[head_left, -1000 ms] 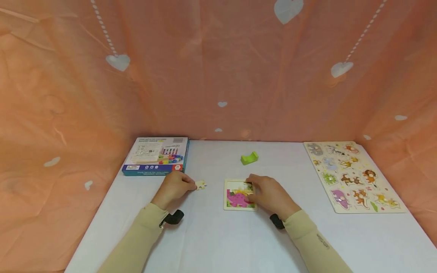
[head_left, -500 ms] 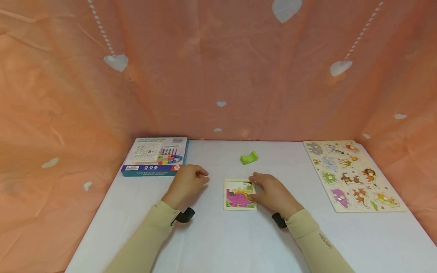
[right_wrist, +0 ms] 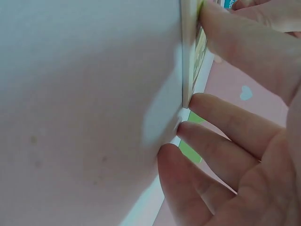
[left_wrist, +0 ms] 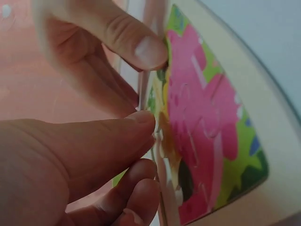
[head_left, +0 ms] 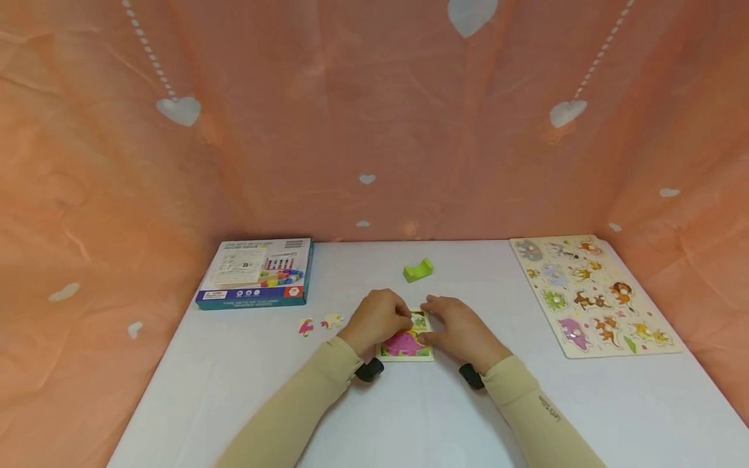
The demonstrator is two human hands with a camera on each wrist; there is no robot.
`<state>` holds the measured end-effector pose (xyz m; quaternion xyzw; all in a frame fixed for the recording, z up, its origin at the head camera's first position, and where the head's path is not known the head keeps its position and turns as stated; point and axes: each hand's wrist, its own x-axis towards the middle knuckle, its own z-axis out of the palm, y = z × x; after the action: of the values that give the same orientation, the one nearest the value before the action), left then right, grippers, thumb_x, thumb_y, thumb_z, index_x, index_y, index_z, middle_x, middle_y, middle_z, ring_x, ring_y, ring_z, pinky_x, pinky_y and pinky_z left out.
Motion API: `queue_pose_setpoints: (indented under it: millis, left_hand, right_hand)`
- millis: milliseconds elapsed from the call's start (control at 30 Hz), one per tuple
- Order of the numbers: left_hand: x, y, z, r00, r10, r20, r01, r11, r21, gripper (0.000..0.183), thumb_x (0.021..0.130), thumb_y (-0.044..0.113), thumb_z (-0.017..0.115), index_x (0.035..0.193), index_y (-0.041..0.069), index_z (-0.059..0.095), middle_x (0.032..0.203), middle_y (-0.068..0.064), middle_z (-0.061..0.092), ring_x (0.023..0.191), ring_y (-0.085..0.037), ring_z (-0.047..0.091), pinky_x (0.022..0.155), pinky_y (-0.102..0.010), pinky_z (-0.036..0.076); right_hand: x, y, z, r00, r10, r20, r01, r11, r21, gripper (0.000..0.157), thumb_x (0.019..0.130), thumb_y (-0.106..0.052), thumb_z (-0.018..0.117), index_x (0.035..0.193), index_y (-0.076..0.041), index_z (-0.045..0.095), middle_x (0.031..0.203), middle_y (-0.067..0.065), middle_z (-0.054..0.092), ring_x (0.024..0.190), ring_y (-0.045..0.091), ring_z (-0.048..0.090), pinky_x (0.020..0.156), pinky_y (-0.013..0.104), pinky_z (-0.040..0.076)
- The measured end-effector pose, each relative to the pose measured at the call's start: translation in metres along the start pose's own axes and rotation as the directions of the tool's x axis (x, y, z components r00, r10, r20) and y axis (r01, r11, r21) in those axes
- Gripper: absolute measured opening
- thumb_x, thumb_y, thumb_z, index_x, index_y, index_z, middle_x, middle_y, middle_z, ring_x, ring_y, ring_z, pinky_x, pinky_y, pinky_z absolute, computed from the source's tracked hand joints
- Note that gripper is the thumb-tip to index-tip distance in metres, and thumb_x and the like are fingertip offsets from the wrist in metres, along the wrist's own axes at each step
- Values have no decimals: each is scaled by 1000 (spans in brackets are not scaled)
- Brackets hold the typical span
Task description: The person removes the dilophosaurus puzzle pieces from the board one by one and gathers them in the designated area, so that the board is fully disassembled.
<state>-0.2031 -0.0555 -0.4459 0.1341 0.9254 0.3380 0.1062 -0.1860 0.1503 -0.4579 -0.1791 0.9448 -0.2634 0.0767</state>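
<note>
A small square dinosaur jigsaw puzzle in a pale wooden tray [head_left: 406,358] lies in front of me. Its pink dinosaur [left_wrist: 202,108] fills the near part. My left hand [head_left: 377,321] is over the tray's far left part, thumb and fingertips together at the picture; they pinch what seems to be a puzzle piece, mostly hidden. My right hand [head_left: 466,333] holds the tray's right side, thumb on the face and forefinger at the far corner of the edge [right_wrist: 188,61]. To the left lie a pink loose piece [head_left: 306,326] and a yellowish loose piece [head_left: 332,321].
A bright green curved block [head_left: 418,270] sits beyond the tray. At the back left lies a flat boxed bead game [head_left: 257,273]. An animal peg puzzle board [head_left: 591,299] lies on the right. An orange curtain [head_left: 374,130] surrounds the white table [head_left: 445,422].
My left hand has moved right, from the loose pieces to over the tray, uncovering two pieces on the table. My right hand stays at the tray's right side.
</note>
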Motion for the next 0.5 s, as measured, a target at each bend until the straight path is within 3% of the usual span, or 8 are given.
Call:
queue_pose_setpoints:
  millis: [233, 500]
  left_hand:
    - [1, 2, 5, 1000, -19, -5, 19, 1000, 4, 5, 91, 19, 85, 91, 14, 87, 90, 4, 81, 92, -15, 67, 89, -38, 56]
    - [2, 3, 9, 1000, 1, -25, 0, 1000, 13, 6, 91, 18, 85, 85, 16, 86, 85, 5, 80, 90, -15, 68, 88, -39, 57]
  right_hand:
    - [0, -1, 0, 1000, 6, 2, -6, 1000, 14, 62, 89, -26, 89, 143, -3, 68, 159, 19, 58, 149, 44, 52, 123, 59, 41]
    - [-1, -2, -1, 1000, 12, -5, -12, 1000, 3, 63, 89, -27, 90, 143, -3, 68, 159, 18, 59, 149, 43, 52, 123, 59, 41]
